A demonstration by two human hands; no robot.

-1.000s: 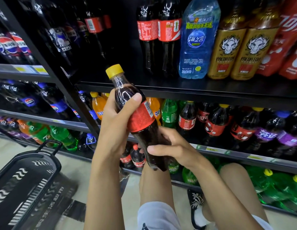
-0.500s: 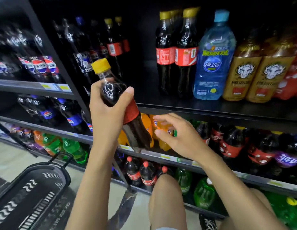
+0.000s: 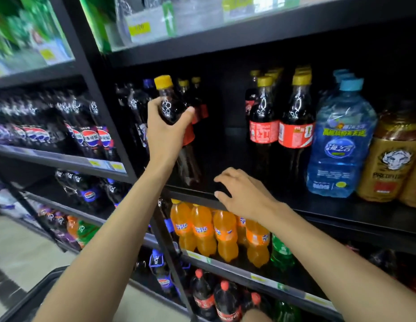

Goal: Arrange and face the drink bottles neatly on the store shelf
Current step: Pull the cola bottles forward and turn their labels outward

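My left hand (image 3: 165,135) grips the cola bottle (image 3: 166,104) by its shoulder, nearly upright, left of the standing cola pair (image 3: 295,133), so its base can drop into the gap. My right hand (image 3: 245,196) hovers empty and relaxed below that pair.

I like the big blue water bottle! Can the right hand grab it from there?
Probably yes. The right hand holds nothing and is at the shelf edge; the blue water bottle stands at the front of that shelf, to its right, with nothing between them.
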